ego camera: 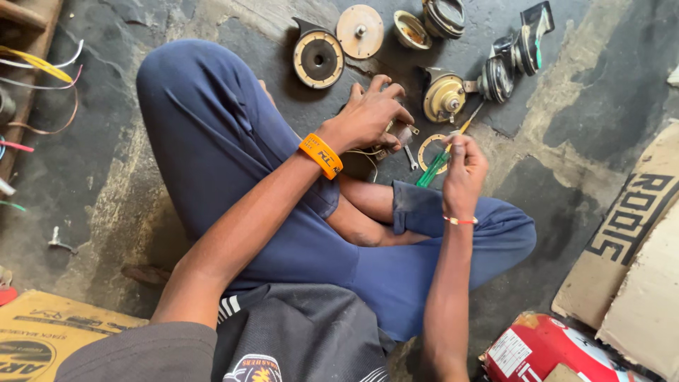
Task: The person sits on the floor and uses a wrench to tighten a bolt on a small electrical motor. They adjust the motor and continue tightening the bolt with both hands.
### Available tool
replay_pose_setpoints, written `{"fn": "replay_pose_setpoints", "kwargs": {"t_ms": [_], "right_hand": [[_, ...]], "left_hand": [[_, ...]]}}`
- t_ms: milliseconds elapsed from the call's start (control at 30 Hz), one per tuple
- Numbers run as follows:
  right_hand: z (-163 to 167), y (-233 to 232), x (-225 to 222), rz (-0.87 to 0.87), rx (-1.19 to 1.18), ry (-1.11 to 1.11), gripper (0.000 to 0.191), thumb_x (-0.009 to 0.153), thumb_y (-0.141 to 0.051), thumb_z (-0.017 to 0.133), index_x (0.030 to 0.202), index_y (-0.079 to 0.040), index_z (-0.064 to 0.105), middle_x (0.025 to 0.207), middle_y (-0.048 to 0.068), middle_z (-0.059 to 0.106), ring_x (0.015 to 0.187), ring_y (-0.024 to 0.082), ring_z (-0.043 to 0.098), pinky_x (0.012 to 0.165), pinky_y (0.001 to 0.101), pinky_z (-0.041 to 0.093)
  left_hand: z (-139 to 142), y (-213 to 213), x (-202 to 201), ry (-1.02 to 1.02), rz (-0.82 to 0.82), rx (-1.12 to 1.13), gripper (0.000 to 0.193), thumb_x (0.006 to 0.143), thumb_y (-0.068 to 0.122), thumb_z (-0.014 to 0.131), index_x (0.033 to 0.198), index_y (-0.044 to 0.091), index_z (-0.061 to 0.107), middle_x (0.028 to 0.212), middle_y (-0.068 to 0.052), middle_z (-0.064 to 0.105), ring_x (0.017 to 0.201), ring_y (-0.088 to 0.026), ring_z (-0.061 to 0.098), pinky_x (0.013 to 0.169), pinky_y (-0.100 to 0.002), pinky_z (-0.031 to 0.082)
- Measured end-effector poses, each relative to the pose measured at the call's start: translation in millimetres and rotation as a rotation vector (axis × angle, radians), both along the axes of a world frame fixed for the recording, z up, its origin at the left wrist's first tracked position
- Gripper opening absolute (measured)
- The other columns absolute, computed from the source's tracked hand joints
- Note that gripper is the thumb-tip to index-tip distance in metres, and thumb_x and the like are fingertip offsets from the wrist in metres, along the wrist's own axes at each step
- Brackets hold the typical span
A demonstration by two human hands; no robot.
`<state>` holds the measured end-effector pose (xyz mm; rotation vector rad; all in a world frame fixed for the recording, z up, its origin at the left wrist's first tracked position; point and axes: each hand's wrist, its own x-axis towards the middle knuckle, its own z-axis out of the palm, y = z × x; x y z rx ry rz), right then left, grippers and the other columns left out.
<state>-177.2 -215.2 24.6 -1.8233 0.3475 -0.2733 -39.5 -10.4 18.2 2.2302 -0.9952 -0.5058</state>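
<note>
I sit cross-legged on a concrete floor in blue trousers. My left hand [371, 113], with an orange wristband, reaches down over a small metal part [400, 134] with thin wires, fingers curled on it. My right hand [463, 166], with a thin bracelet, grips a screwdriver with a green handle [433, 168]; its shaft points up and right toward a gold-coloured round horn body [444, 97]. A brass ring [426, 147] and a small spanner [411, 157] lie on the floor between my hands.
Several round horn parts lie ahead: a black-and-cream disc [318, 59], a cream cover [360, 31], a small cup [409, 28], dark pieces [498, 74]. Coloured wires [39, 67] at left, cardboard [640, 219] at right, a red canister [548, 350] lower right.
</note>
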Motion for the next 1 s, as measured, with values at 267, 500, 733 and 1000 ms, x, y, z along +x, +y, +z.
{"fn": "replay_pose_setpoints", "kwargs": {"t_ms": [267, 500, 733, 1000], "right_hand": [[5, 6, 0, 0.16, 0.496, 0.153, 0.013, 0.106, -0.008, 0.061, 0.116, -0.001, 0.065, 0.104, 0.005, 0.07, 0.088, 0.01, 0.064, 0.074, 0.023, 0.05], [4, 20, 7, 0.165, 0.219, 0.224, 0.019, 0.099, -0.007, 0.064, 0.117, -0.003, 0.06, 0.089, 0.003, 0.071, 0.074, 0.007, 0.066, 0.062, 0.0199, 0.05], [-1, 23, 5, 0.159, 0.142, 0.325, 0.012, 0.102, -0.012, 0.067, 0.103, -0.001, 0.071, 0.082, -0.001, 0.067, 0.07, 0.004, 0.06, 0.06, 0.0183, 0.046], [-12, 29, 5, 0.174, 0.1, 0.381, 0.025, 0.107, -0.021, 0.062, 0.091, -0.003, 0.068, 0.066, -0.008, 0.052, 0.056, 0.001, 0.042, 0.05, 0.0197, 0.029]], "left_hand": [[-4, 1, 0, -0.028, -0.028, -0.007, 0.06, 0.063, 0.042, 0.092, 0.12, 0.032, 0.076, 0.144, -0.01, 0.048, 0.142, -0.041, 0.029, 0.101, -0.069, 0.033], [-9, 2, 0, -0.096, -0.113, 0.02, 0.059, 0.066, 0.049, 0.089, 0.121, 0.034, 0.074, 0.148, -0.014, 0.042, 0.146, -0.044, 0.019, 0.106, -0.077, 0.019], [-9, 3, 2, -0.075, -0.077, -0.092, 0.053, 0.068, 0.038, 0.091, 0.118, 0.029, 0.075, 0.144, -0.013, 0.047, 0.146, -0.043, 0.024, 0.107, -0.076, 0.022], [5, 4, 2, -0.062, -0.085, -0.038, 0.053, 0.059, 0.042, 0.093, 0.109, 0.032, 0.079, 0.137, -0.01, 0.053, 0.141, -0.039, 0.029, 0.104, -0.073, 0.026]]}}
